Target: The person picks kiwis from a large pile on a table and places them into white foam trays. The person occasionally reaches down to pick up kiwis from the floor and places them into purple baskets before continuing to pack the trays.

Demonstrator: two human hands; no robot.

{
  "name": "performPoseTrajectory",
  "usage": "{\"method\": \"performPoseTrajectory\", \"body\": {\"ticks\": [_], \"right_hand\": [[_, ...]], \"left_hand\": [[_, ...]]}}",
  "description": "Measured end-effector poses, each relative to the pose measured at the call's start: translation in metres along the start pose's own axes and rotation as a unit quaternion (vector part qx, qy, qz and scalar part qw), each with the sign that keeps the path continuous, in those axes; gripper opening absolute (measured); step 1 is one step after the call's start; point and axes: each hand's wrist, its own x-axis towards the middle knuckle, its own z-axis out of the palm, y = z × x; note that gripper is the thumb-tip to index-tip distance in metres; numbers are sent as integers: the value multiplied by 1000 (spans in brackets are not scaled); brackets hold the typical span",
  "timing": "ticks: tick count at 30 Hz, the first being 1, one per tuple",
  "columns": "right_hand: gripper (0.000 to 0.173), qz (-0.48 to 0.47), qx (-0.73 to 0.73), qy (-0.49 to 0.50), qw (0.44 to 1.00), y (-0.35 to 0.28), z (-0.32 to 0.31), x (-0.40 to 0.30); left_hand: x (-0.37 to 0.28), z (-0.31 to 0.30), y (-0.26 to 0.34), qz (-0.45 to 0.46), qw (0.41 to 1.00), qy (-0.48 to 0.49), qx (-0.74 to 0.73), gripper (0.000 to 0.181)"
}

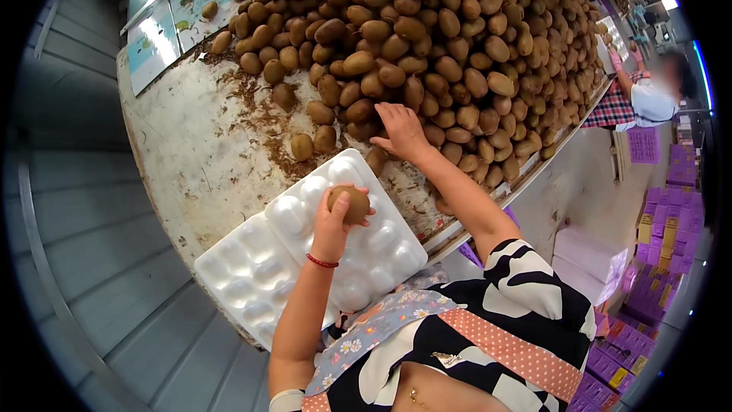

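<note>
My left hand [330, 228], with a red bracelet at the wrist, holds a brown kiwifruit [350, 205] above a white moulded plastic tray [394, 234]. A second white tray [251, 274] with rounded hollows lies beside it on the left, and no fruit shows in the visible hollows. At the near edge of a big heap of kiwifruit [452, 68], my right hand [403, 133] has its thumb and fingers apart. Its fingertips are by a kiwifruit [362, 110] and seem to touch it; nothing is seen gripped there.
The worn pale tabletop [183, 143] is strewn with brown plant debris [257, 103]. Shiny printed sheets [154, 46] lie at the far left. Corrugated metal panels [108, 223] flank the table. To the right, another person [646, 94] works near stacked purple boxes [669, 229].
</note>
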Motion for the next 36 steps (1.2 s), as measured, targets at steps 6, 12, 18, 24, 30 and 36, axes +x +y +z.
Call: {"method": "performPoseTrajectory", "body": {"ticks": [6, 12, 18, 24, 30, 36], "right_hand": [[70, 93, 20, 92, 991, -33, 36, 23], [63, 252, 292, 147, 911, -46, 16, 3], [63, 435, 373, 252, 780, -18, -82, -168], [68, 652, -3, 174, 738, 65, -99, -341], [52, 542, -106, 157, 818, 108, -109, -274], [56, 358, -3, 236, 903, 132, -124, -81]], "left_hand": [[-2, -3, -7, 21, 999, 3, -27, 41], [0, -8, -14, 34, 999, 13, -5, 41], [2, -13, -17, 4, 1000, -6, -24, 43], [0, -9, -11, -42, 998, 40, -26, 51], [-2, -2, -8, -40, 996, 76, -11, 52], [1, -5, -8, -43, 997, 62, -18, 53]]}}
